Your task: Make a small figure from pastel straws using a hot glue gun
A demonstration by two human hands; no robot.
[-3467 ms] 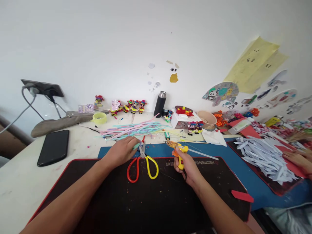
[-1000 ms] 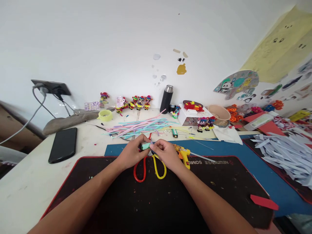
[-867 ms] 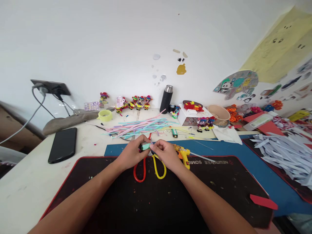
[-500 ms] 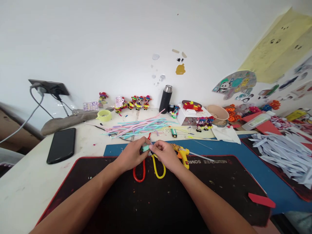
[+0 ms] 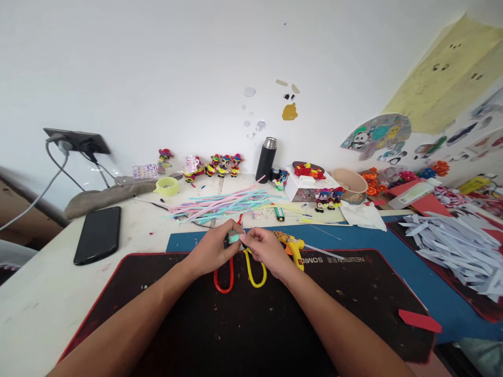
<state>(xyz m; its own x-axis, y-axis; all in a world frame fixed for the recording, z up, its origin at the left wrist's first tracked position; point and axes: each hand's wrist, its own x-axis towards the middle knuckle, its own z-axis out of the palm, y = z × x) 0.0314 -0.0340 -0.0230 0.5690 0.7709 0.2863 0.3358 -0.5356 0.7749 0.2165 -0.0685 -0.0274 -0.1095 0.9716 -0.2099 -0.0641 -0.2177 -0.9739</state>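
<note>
Mint-green piece point(image 5: 233, 238) lies gripped in the left hand point(image 5: 214, 247), long axis roughly nine-to-three o'clock; the right hand point(image 5: 266, 250) is at its three o'clock end, grip impossible to tell.

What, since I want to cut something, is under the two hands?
Scissors: their red and yellow handles show against the black mat, but the left hand and right hand cover most of the blades.

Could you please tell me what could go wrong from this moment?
The small green piece in the left hand might slip. The right hand is close to the glue gun; if it is hot, a touch might burn. The scissors, partly hidden by both hands, could get bumped.
</note>
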